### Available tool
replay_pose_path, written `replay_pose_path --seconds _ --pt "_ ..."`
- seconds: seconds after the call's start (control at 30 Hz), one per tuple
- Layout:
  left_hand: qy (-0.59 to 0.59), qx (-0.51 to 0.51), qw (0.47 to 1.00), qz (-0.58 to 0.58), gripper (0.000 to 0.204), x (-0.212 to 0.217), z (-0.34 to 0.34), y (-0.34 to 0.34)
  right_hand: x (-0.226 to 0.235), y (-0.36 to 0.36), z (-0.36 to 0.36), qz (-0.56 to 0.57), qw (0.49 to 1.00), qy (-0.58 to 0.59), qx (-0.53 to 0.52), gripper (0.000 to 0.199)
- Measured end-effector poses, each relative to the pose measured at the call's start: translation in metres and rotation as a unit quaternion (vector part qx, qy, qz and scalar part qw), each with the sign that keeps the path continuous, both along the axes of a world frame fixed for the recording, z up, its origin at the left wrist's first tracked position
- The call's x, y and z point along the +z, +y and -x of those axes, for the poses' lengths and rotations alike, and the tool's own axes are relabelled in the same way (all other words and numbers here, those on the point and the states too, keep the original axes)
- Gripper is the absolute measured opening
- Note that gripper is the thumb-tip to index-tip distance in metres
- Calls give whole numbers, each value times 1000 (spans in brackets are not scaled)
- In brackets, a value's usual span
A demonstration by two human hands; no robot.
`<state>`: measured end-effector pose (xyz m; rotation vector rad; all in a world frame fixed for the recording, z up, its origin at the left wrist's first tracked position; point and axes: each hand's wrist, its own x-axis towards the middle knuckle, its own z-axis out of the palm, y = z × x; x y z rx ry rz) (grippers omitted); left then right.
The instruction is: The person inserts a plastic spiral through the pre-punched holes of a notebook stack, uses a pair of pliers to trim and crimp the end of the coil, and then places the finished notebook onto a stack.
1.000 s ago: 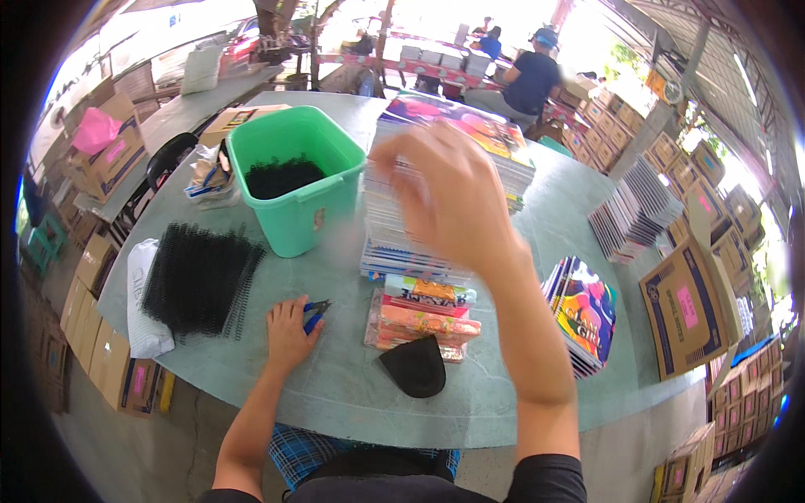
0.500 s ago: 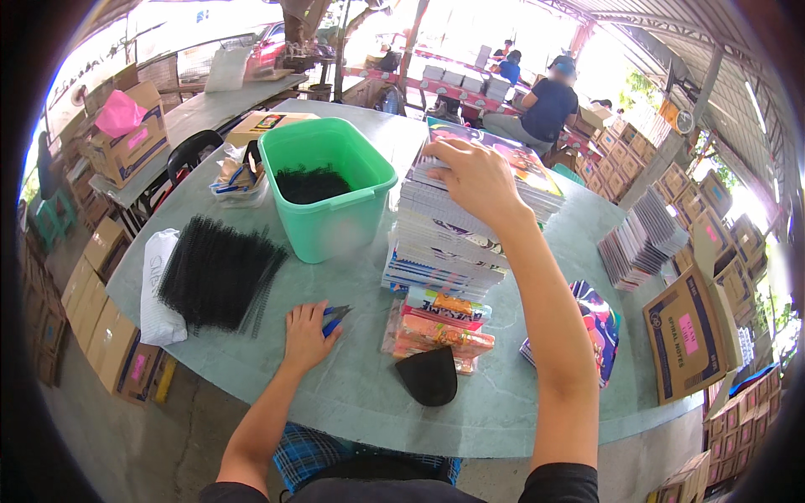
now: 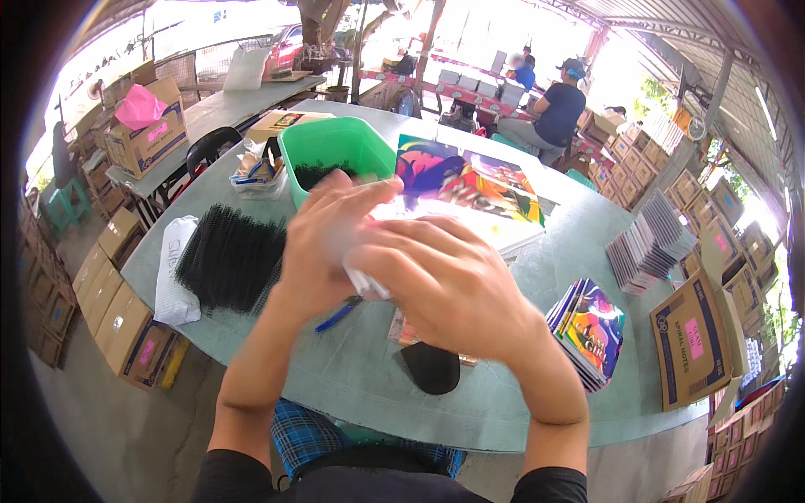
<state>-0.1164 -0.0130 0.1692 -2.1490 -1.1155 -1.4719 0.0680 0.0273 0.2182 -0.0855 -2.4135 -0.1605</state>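
Observation:
My left hand (image 3: 323, 239) and my right hand (image 3: 449, 281) are raised close together over the table, both smeared by motion. Between them shows a white, papery edge (image 3: 366, 283) of something mostly hidden by my fingers. Right-hand fingers curl over it; the left hand presses from the other side. Beneath my hands lie blue-handled pliers (image 3: 338, 315) on the tabletop. Beyond them is a pile of notebooks with colourful covers (image 3: 470, 180), its lower part covered by my hands. Nearer me sits a black, rounded piece (image 3: 432, 369) beside partly hidden packets (image 3: 402, 329).
A green bin (image 3: 335, 134) holds black coils. Black spiral coils (image 3: 231, 260) lie by a white sack (image 3: 176, 272). Small notebooks (image 3: 587, 331) and a taller notebook stack (image 3: 650, 243) stand right, near an open carton (image 3: 692, 339). A person (image 3: 560, 113) sits farther off.
My right hand has left the tall stack and come nearer to me. My left hand has let go of the pliers and risen to meet it around something with a white edge.

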Motion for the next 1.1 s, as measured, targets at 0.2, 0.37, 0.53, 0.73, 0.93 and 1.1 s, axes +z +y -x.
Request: replay_pose_path --seconds 0.2,0.37,0.53,0.73,0.93,1.1 --pt "-276 -108 927 231 34 -22 -16 4 -76 19 -87 297 834 419 -203 44" --pt "-316 -184 844 392 39 -93 -36 69 -173 67 -136 563 752 318 -127 28" --pt "-349 -222 807 422 39 -126 -46 93 -197 68 -141 587 724 327 -156 24" --pt "-303 -194 826 433 26 -120 -15 86 -200 69 -181 271 811 321 -407 33" --pt "-379 -221 771 461 39 -160 -36 98 -175 108 -216 158 797 211 -543 79" --pt "-263 -187 843 430 62 -199 -74 109 -214 202 -238 508 713 159 -456 87"
